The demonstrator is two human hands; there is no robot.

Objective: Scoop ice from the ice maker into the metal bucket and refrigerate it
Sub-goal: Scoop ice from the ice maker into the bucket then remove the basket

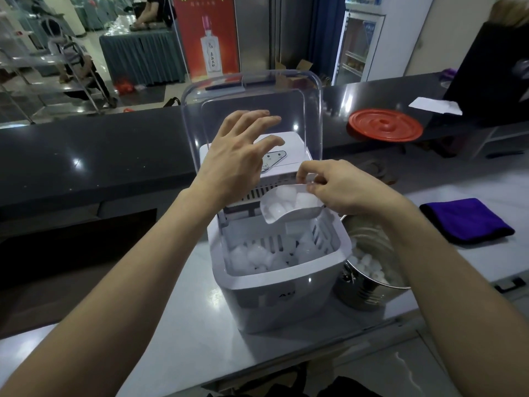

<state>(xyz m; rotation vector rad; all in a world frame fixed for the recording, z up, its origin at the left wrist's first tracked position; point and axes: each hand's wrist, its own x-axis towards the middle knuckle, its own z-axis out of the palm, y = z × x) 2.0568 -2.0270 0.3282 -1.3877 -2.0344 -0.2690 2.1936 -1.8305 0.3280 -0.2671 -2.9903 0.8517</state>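
A white ice maker (pixel 274 299) stands on the grey counter with its clear lid (pixel 252 90) raised. Its basket holds several ice pieces (pixel 257 257). My right hand (pixel 340 190) pinches the edge of a clear plastic scoop (pixel 289 216) loaded with ice, held above the basket. My left hand (pixel 237 156) hovers with fingers spread over the machine's control panel, just in front of the lid. To the right of the machine stands a metal bucket (pixel 369 290) with ice inside, partly hidden by my right forearm.
A folded purple cloth (pixel 466 222) lies on the counter at right. A red round lid (pixel 385 124) and a white paper (pixel 435 106) rest on the dark raised bar counter (pixel 86 150) behind. A glass-door fridge (pixel 357 41) stands at the back.
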